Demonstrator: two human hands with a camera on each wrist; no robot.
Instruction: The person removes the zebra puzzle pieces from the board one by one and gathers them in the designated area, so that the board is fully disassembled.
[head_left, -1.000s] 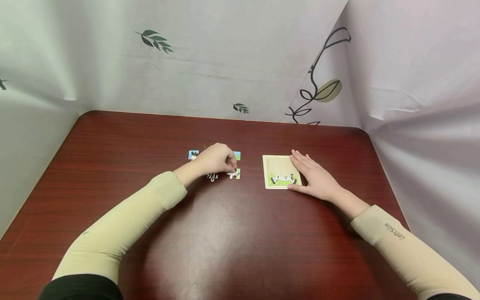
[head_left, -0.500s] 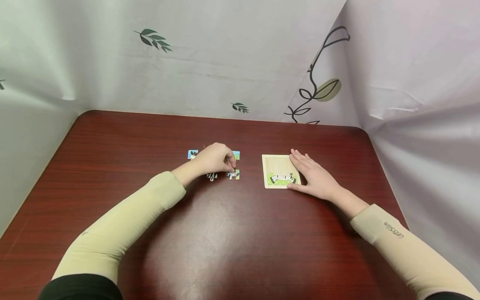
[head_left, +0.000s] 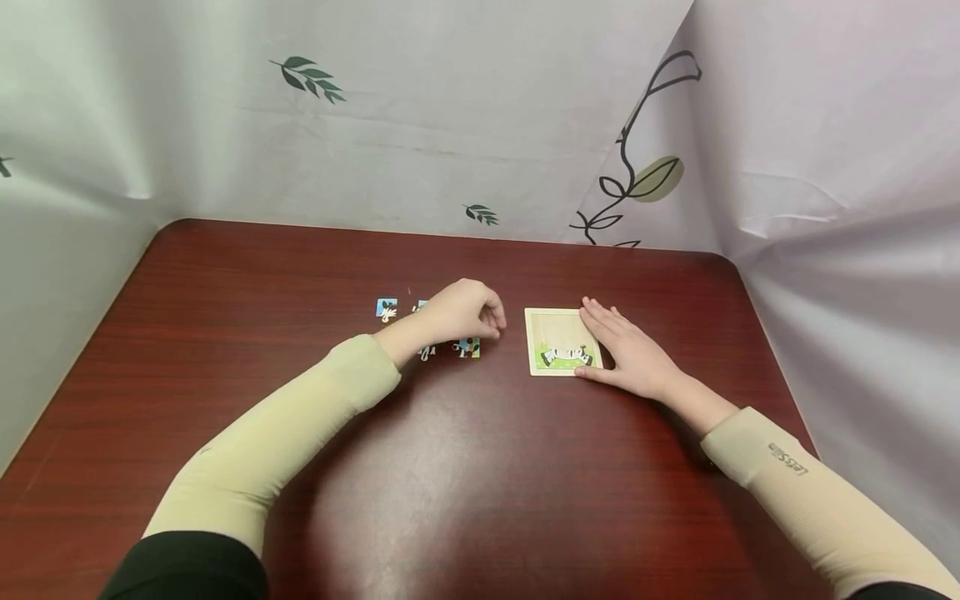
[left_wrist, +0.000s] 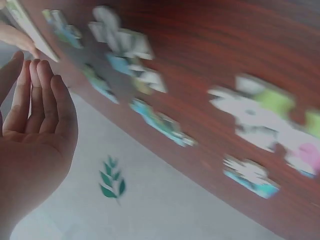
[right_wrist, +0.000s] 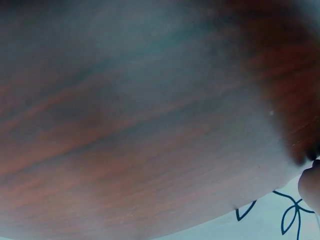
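A square wooden puzzle tray point(head_left: 555, 327) lies right of centre on the table, with zebra-and-grass pieces point(head_left: 566, 357) along its near side. The right hand point(head_left: 633, 358) rests on the tray's right edge, fingers straight and thumb at the near corner. In the air between the loose pieces and the tray is the left hand point(head_left: 467, 310), its fingers loosely bent. In the left wrist view, the left hand point(left_wrist: 40, 125) shows no piece between thumb and fingertips. Under and beside it lie several loose puzzle pieces point(head_left: 387, 308), including a green-edged puzzle piece point(head_left: 468, 348); the hand and forearm partly hide them.
The dark red wood-grain table point(head_left: 480, 467) has rounded far corners. Pale curtain point(head_left: 390, 142) with leaf prints hangs behind and at both sides. The right wrist view shows mostly blurred tabletop point(right_wrist: 125, 125).
The left hand has lifted off the near right loose piece and shifted right, towards the tray. That piece still lies on the table. The right hand and tray have stayed put.
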